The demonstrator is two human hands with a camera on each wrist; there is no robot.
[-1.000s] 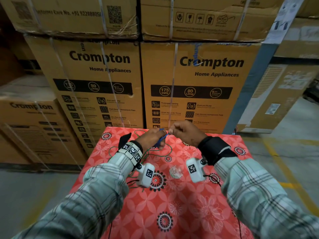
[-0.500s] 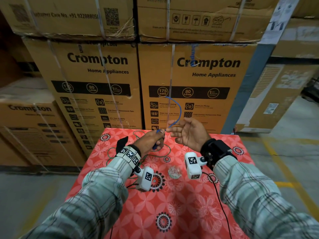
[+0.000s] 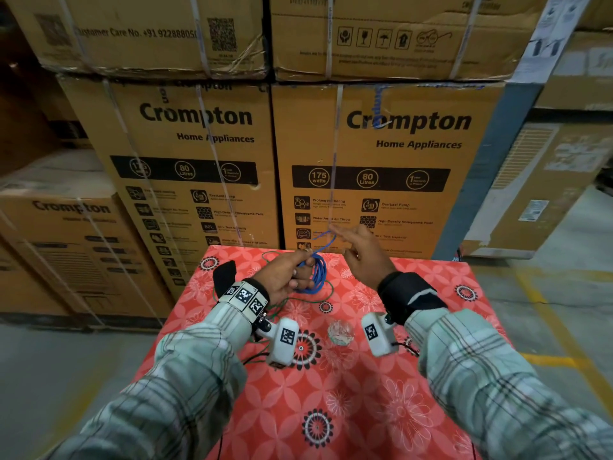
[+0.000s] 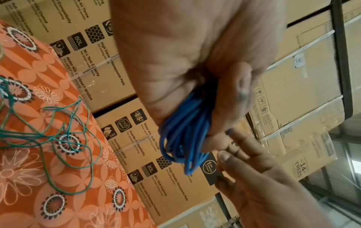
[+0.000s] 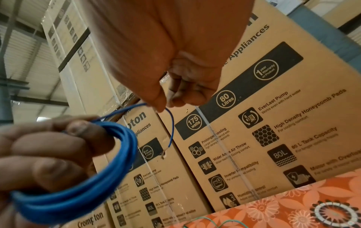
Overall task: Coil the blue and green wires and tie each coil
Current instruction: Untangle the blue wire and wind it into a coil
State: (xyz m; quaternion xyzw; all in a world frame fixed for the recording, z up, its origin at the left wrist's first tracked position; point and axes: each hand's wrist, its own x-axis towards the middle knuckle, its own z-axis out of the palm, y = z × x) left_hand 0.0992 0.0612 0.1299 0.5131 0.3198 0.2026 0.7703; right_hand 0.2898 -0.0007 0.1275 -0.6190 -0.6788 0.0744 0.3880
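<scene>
The blue wire (image 3: 317, 273) is wound into a small coil (image 5: 121, 154) of several loops that hangs from my left hand (image 3: 288, 275), which grips it above the far end of the table. My right hand (image 3: 360, 254) is just right of it, and its thumb and finger (image 5: 162, 101) pinch the coil's free tail, whose short end curves down. In the left wrist view the coil (image 4: 181, 135) sits between thumb and fingers, with my right hand (image 4: 263, 185) close by. The green wire (image 3: 326, 288) lies loose and tangled (image 4: 58, 135) on the cloth under my left hand.
The table has a red flowered cloth (image 3: 331, 410). A small clear crumpled bundle (image 3: 340, 332) lies on it between my wrists. Stacked cardboard boxes (image 3: 381, 177) stand right behind the table's far edge. Concrete floor shows on both sides.
My hands, pressed together a second ago, have parted. The right hand opened as the blue tail looped upward, and now pinches that tail. The coil now hangs in plain sight from my left hand.
</scene>
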